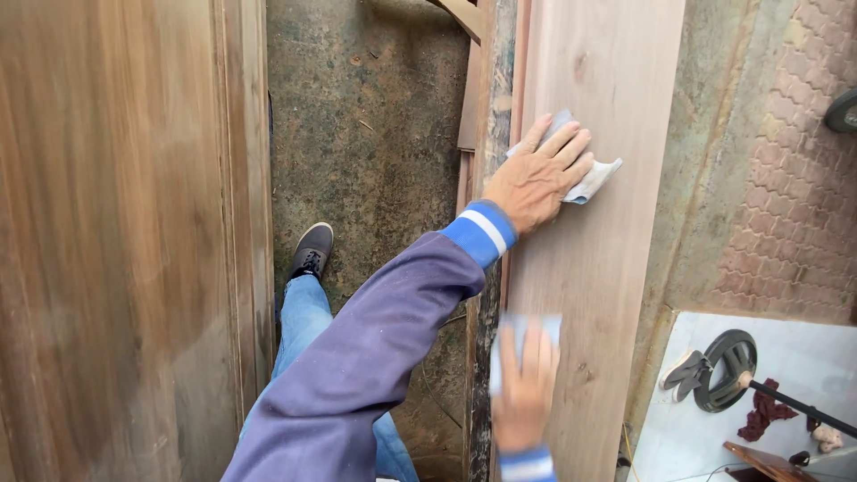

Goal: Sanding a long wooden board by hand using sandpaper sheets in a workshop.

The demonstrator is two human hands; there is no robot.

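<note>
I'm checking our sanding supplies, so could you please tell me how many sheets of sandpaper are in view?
2: one grey sandpaper sheet under the left hand, one under the right hand, both on the pale wooden board.

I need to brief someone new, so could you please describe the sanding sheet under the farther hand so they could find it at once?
Start at the long pale wooden board running up the middle. The left hand presses flat on its upper part. Under it lies the pale grey sanding sheet, crumpled, sticking out sideways, unlike the blurred sheet under the nearer right hand.

A mottled, stained concrete floor (366, 134) runs between tall wooden panels (116, 223), with patterned brick paving (803, 205) in daylight at right.
</note>
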